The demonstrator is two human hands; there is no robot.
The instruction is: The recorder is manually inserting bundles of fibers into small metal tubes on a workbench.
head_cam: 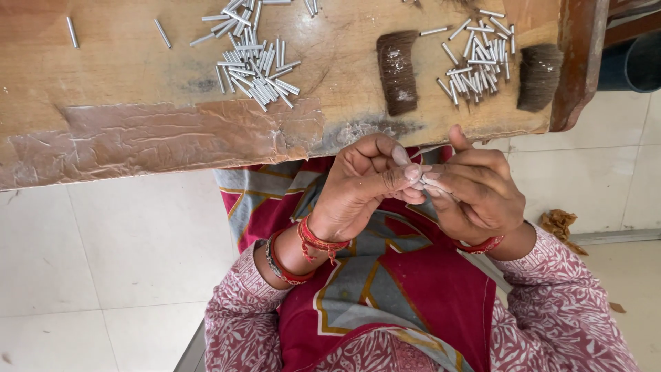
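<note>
The left hand (361,186) and the right hand (475,189) meet just below the table (138,83) edge, fingertips touching. Between them sits a thin metal tube (435,184) — smooth, silvery, cylindrical. The left thumb and forefinger are closed on its near end; the right fingers are curled shut around the rest, so most of its length is hidden. A fine pale strand projects upward from between the fingers.

Beyond the fingers, the table is worn wood with a wrinkled, glossy taped patch along its front edge. Directly past the fingertips lies a loose pile of tubes (478,62), same metal, same straight shape. On either side of that pile lies a tuft of dark bristle — a curved tuft (398,72) to the left and a fan-shaped tuft (538,76) to the right, both matt and fibrous. A larger tube pile (251,62) lies well left of the fingers.

Red thread bracelets (303,251) ring the left wrist. The sleeves are pink printed fabric; a maroon patterned cloth (406,275) covers the lap.
</note>
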